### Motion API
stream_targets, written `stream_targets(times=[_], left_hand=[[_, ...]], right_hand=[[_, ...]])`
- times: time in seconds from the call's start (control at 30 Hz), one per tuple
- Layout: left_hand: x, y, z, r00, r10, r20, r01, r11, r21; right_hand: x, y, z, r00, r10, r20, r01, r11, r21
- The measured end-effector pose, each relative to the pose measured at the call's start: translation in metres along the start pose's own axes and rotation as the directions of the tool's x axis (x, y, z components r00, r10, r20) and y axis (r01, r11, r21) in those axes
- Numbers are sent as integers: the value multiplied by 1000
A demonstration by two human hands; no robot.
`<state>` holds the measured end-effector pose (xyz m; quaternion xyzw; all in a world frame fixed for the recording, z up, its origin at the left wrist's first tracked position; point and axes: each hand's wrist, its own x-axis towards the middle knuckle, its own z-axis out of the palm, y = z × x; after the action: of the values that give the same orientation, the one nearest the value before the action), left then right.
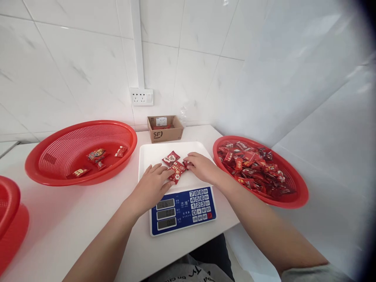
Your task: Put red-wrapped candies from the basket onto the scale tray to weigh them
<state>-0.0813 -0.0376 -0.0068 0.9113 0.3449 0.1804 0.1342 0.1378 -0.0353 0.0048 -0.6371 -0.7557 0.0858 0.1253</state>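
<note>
On the white pan (pixel 149 150) of a digital scale lie several small red snack packets. My left hand (pixel 149 188) rests over the pan's left side, fingers spread, with index finger and thumb touching the edge of a red patterned packet (pixel 178 169). Behind that one, a red packet with a white label (pixel 170 158) lies apart from both hands. The fingers of my right hand (pixel 202 167) are closed on a small dark red packet (pixel 186 164), mostly covered by them. The scale's blue panel (pixel 183 210) with keys and displays faces me.
A red basket (pixel 302 194) full of red packets stands at the right. At the left, another red basket (pixel 35 164) holds several packets, and part of a third red basket (pixel 14 196) shows. A cardboard box (pixel 167 135) sits at the back by the tiled wall.
</note>
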Motion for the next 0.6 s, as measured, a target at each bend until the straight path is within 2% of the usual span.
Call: stream_targets(times=[0.17, 0.37, 0.43, 0.5, 0.6], left_hand=[[-1, 2, 3, 999, -38, 17, 37, 998, 43], [1, -7, 10, 1000, 13, 1, -13, 999, 48], [2, -11, 9, 1000, 3, -28, -2, 999, 34], [3, -13, 4, 997, -9, -81, 8, 1000, -9], [1, -11, -12, 980, -59, -191, 43, 995, -86]], right_hand=[[5, 0, 0, 991, 111, -77, -117, 990, -74], [-10, -10, -9, 996, 54, -65, -58, 996, -68], [-22, 0, -21, 992, 95, -78, -102, 991, -87], [-40, 21, -37, 979, 181, -92, -191, 975, -116], [-74, 62, -58, 926, 366, -88, -376, 912, -163]])
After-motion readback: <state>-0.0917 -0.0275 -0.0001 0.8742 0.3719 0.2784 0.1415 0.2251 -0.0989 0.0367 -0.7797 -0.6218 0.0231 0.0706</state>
